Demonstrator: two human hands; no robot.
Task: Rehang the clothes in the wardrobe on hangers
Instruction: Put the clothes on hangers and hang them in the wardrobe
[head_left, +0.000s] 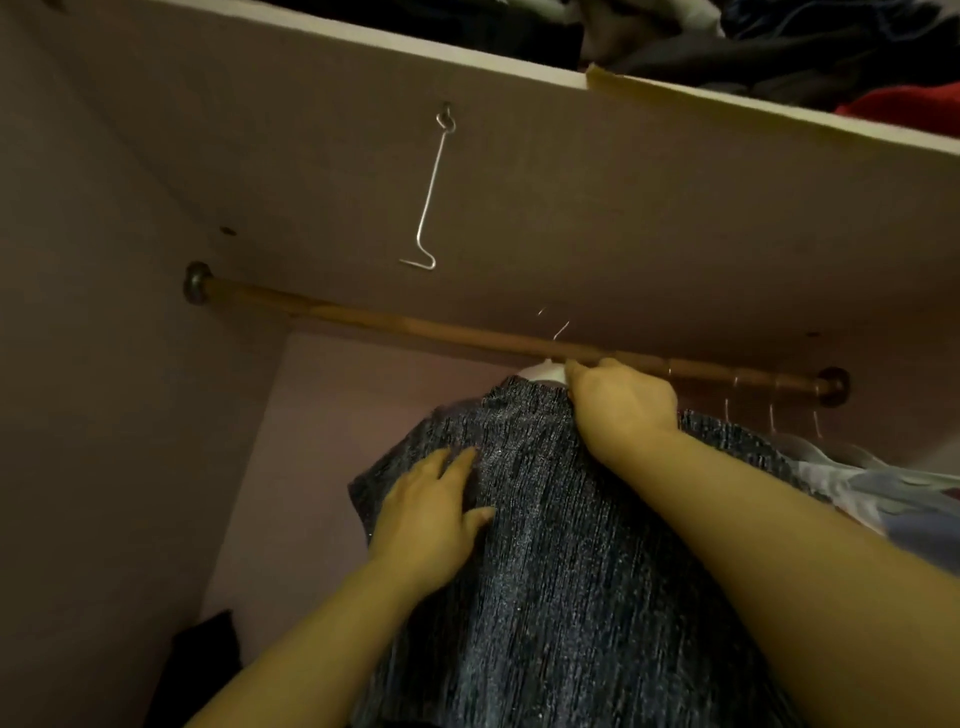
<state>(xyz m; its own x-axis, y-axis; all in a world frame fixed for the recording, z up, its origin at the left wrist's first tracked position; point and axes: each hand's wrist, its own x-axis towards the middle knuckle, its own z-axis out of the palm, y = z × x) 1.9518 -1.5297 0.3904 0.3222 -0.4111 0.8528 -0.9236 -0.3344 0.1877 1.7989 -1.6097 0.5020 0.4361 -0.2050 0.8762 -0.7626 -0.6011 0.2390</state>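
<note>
A dark grey ribbed garment with a glittery sheen (561, 571) hangs on a white hanger (543, 372) just under the wooden rail (363, 318). The hanger's thin metal hook rises over the rail. My right hand (621, 402) is closed around the top of the hanger at the garment's neck. My left hand (431, 512) lies flat on the garment's left shoulder, fingers spread, holding nothing.
Several clear hangers with pale clothes (857, 483) hang at the rail's right end. A metal wire hook (431, 192) dangles from the shelf underside. Folded clothes (779, 47) are piled on the shelf above. The wardrobe's left wall (104, 415) is close; something dark (208, 654) lies low at the left.
</note>
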